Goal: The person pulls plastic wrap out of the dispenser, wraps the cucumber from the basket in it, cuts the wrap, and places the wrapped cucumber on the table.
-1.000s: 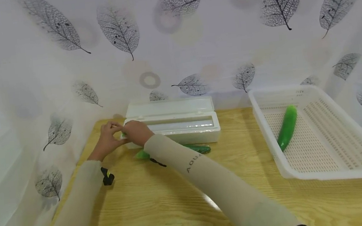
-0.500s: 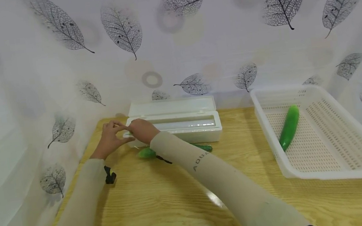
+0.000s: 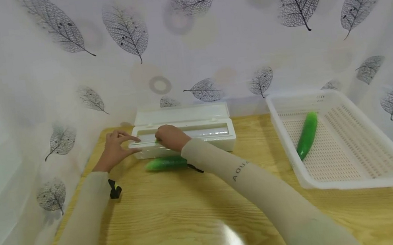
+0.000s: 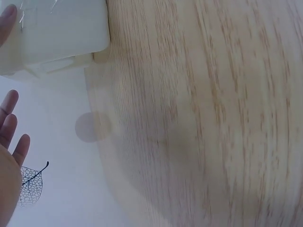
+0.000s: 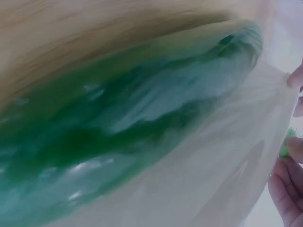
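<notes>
A white cling film box [image 3: 218, 145] stands at the table's back with its lid raised and a roll inside. My left hand [image 3: 114, 150] grips its left end, thumb at the front and index finger on top. My right hand [image 3: 172, 138] pinches a small green slide cutter [image 5: 287, 145] on the box's front edge, left of the middle. Clear film [image 5: 227, 161] hangs down from the box in the right wrist view. It reaches a green cucumber [image 3: 166, 163] lying in front of the box, which looks covered by film. The right forearm hides the cucumber's right part.
A white perforated basket [image 3: 361, 185] stands on the right with another cucumber [image 3: 307, 137] in it. Leaf-patterned cloth [image 3: 237, 34] rises behind and to the left of the wooden table [image 3: 164, 221].
My right hand has slid rightward along the box's front edge with the slide cutter, away from my left hand. The left hand stays at the box's left end.
</notes>
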A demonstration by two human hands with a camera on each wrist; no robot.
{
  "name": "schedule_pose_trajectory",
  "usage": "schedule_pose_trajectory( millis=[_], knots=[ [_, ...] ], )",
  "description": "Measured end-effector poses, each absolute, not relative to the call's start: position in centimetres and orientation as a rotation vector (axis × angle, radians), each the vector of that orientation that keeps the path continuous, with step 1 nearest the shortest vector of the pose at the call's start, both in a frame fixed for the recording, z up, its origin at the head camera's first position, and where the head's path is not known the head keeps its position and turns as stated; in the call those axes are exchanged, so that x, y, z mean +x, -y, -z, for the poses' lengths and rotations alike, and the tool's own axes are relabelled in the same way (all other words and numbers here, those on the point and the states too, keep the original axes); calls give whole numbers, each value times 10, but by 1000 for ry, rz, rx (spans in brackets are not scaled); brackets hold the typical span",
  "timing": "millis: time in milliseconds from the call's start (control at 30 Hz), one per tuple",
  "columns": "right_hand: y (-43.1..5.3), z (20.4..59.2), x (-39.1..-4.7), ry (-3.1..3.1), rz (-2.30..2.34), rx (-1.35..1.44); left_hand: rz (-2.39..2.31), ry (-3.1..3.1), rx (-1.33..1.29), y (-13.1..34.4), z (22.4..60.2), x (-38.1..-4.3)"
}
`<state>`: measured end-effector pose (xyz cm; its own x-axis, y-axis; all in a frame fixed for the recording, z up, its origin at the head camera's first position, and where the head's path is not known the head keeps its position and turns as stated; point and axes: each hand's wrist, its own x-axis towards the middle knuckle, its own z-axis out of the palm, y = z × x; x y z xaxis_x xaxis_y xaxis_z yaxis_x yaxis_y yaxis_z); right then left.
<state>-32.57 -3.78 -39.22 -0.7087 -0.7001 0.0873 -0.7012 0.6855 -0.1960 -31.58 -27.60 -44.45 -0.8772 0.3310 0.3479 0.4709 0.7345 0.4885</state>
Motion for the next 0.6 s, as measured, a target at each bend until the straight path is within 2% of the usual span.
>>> schedule_pose_trajectory(
  millis=[600],
  knots=[
    [-48,396,-322,2825,-431,1222,832,2767,-562,274,439,-311]
  ],
)
